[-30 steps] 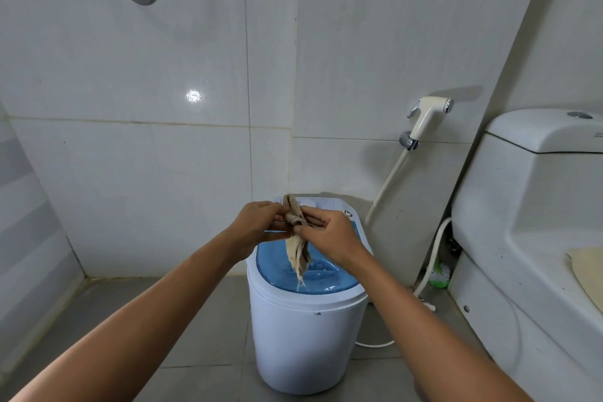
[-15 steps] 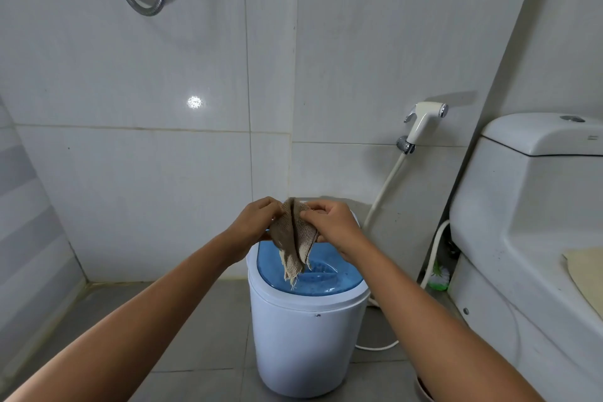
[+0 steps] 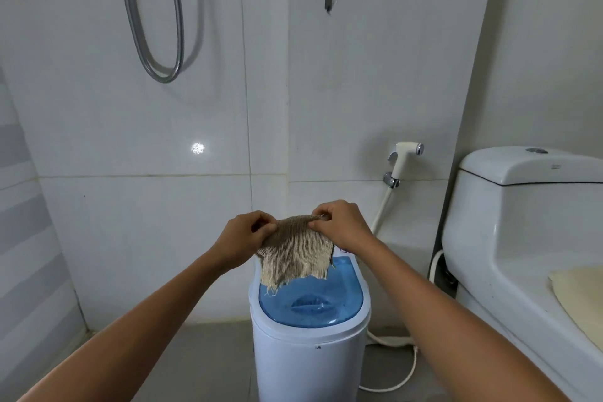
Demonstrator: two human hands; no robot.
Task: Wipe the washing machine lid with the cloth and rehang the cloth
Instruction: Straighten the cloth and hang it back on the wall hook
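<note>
While we look down through the head camera, we see both arms reaching forward over a small white washing machine [image 3: 310,356] that stands on the grey floor [image 3: 202,359] against the tiled wall [image 3: 163,206]. Its translucent blue lid [image 3: 313,300] is closed and lies flat on top. We find the beige woven cloth [image 3: 295,253] held up in the air above the rear part of the lid, spread out between the two hands, with its frayed lower edge hanging in front of the blue surface; whether the fringe touches the lid we cannot tell. The left hand [image 3: 243,238] has its fingers [image 3: 262,222] curled and pinching the cloth's upper left corner, and the right hand [image 3: 341,227] has its fingers [image 3: 318,222] curled and pinching the upper right corner, so both grasp the cloth. High on the wall, above the hands and well apart from them, we see a small dark hook [image 3: 328,3]. To the left of it a metal shower hose [image 3: 156,26] hangs in a loop. On the right a white bidet sprayer [image 3: 404,157] sits in its wall holder, with its hose running down behind the machine to the floor. Further right stands a white toilet [image 3: 522,222], and a pale mat [image 3: 577,290] lies on it at the frame's right edge
</note>
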